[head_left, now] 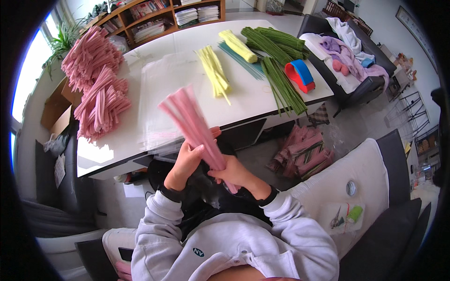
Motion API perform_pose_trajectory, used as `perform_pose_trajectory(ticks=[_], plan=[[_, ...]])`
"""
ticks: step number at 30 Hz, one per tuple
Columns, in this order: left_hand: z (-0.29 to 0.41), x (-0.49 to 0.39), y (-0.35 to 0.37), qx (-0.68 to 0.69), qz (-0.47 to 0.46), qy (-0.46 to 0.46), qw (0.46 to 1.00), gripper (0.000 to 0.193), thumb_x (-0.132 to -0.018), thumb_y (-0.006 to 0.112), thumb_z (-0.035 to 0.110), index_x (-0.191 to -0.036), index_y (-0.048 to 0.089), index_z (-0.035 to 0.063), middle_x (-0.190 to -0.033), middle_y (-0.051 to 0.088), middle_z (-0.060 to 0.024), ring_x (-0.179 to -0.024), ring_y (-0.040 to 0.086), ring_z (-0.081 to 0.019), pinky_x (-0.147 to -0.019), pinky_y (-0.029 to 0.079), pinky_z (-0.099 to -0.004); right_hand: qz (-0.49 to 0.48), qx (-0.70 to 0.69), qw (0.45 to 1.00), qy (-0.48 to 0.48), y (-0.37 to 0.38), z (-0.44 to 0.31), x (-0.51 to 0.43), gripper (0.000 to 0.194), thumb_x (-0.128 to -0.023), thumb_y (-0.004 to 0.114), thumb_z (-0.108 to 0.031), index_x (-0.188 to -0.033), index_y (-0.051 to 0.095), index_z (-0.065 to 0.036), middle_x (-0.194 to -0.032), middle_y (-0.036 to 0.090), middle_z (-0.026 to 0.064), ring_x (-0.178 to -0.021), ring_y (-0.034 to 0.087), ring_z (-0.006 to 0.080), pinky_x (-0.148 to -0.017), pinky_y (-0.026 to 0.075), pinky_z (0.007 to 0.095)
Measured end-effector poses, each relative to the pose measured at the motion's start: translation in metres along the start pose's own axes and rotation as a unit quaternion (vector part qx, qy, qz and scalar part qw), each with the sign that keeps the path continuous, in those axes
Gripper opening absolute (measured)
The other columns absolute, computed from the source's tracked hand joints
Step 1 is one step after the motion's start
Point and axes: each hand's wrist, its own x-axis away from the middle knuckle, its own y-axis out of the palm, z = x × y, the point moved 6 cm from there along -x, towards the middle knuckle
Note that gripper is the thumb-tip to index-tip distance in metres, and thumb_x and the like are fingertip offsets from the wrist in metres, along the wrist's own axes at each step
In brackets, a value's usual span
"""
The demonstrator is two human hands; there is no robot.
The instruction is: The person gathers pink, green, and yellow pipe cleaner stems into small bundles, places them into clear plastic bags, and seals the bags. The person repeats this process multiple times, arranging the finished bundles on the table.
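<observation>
Both my hands hold a bundle of long pink chenille stems (198,123) in front of my lap, near the table's front edge. The bundle slants up and to the left, its far end blurred. My left hand (188,156) wraps around its middle, thumb across the stems and fingertips showing behind. Lower down, my right hand (233,172) grips close to the near end, which sticks out below it. On the white table (172,116), a yellow chenille stem bundle (213,70) lies beyond my hands. Two heaped pink stem piles (102,102) cover the table's left end.
Farther right lie another yellow bundle (239,45), green stem bundles (281,80), thin dark-green sticks (242,59) and a red and blue tape dispenser (300,75). Wrapped pink bundles (302,152) sit on the floor. Scissors (336,219) and a tape roll (351,188) rest on the right seat.
</observation>
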Motion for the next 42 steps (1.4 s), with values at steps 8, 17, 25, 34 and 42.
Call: perform_pose_trajectory(ticks=[8, 17, 25, 34, 42], plan=[[-0.037, -0.020, -0.001, 0.026, 0.192, -0.035, 0.981, 0.022, -0.090, 0.054, 0.007, -0.109, 0.048, -0.0015, -0.072, 0.050, -0.0048, -0.064, 0.054, -0.0161, -0.066, 0.051, -0.0342, 0.064, 0.161, 0.982, -0.078, -0.100, -0.007, 0.011, 0.029, -0.076, 0.076, -0.016, -0.097, 0.061, -0.002, -0.080, 0.065, 0.0032, -0.074, 0.060, 0.0107, -0.071, 0.051, 0.0272], [-0.059, -0.036, 0.002, 0.010, 0.185, -0.094, 0.978, 0.018, -0.087, 0.056, 0.004, -0.104, 0.051, -0.0009, -0.073, 0.052, -0.0063, -0.062, 0.054, -0.0165, -0.065, 0.050, -0.0328, 0.429, 0.646, 0.631, -0.007, -0.279, -0.063, -0.044, 0.028, -0.077, 0.069, -0.029, -0.085, 0.063, -0.003, -0.092, 0.064, 0.0123, -0.086, 0.061, 0.0324, -0.075, 0.050, 0.0402], [-0.064, -0.041, 0.000, 0.028, 0.182, -0.125, 0.975, 0.020, -0.086, 0.057, 0.004, -0.105, 0.052, -0.0011, -0.073, 0.052, -0.0055, -0.062, 0.053, -0.0155, -0.064, 0.048, -0.0314, 0.413, 0.643, 0.636, 0.103, -0.283, -0.053, -0.075, 0.019, -0.080, 0.058, -0.020, -0.076, 0.067, -0.004, -0.087, 0.067, 0.0161, -0.087, 0.064, 0.0305, -0.073, 0.052, 0.0393], [-0.081, -0.076, 0.002, 0.053, 0.159, -0.180, 0.969, 0.018, -0.086, 0.060, 0.009, -0.100, 0.055, -0.0014, -0.075, 0.052, -0.0039, -0.062, 0.052, -0.0144, -0.062, 0.046, -0.0293, 0.421, 0.428, 0.800, -0.004, -0.238, -0.025, -0.028, 0.021, -0.085, 0.059, -0.015, -0.098, 0.056, 0.001, -0.078, 0.068, 0.0146, -0.071, 0.066, 0.0265, -0.066, 0.050, 0.0358], [-0.108, -0.107, 0.007, 0.094, 0.169, -0.201, 0.960, 0.034, -0.091, 0.056, 0.020, -0.119, 0.053, 0.0004, -0.102, 0.063, -0.0099, -0.071, 0.054, -0.0123, -0.061, 0.046, -0.0259, 0.391, 0.117, 0.899, -0.160, -0.147, 0.009, 0.044, 0.025, -0.091, 0.055, -0.005, -0.115, 0.057, 0.003, -0.083, 0.066, 0.0029, -0.072, 0.058, 0.0056, -0.063, 0.043, 0.0197]])
